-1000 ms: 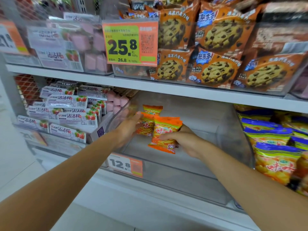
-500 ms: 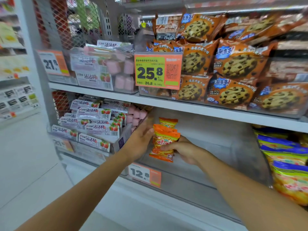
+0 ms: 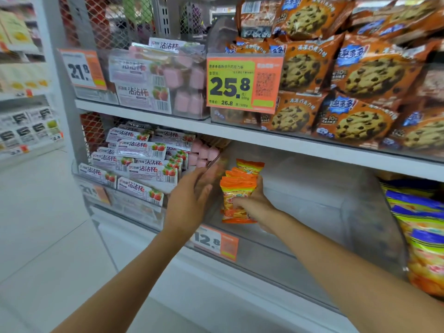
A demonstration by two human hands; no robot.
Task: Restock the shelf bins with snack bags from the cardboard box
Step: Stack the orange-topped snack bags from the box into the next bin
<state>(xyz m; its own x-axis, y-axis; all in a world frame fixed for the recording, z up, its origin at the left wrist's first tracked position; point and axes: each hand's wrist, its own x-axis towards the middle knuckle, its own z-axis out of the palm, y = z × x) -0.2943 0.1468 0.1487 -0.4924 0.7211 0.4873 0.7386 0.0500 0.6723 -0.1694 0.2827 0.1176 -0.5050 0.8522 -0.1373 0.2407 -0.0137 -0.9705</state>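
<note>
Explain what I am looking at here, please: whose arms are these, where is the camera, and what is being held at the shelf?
There is no machine here. A person works with two bare hands, and the single camera sits on their head looking forward and down, so both arms reach in from the bottom. The right hand grips a few orange snack bags, upright, at the left end of a clear shelf bin. The left hand is open, with straight fingers just left of the bags. It is blurred, so I cannot tell whether it touches them. A 12.8 price tag hangs on the bin's front. Strawberry-print packs fill the bin to the left, blue-and-yellow bags the one to the right, and cookie bags the shelf above. No cardboard box is in view.
</note>
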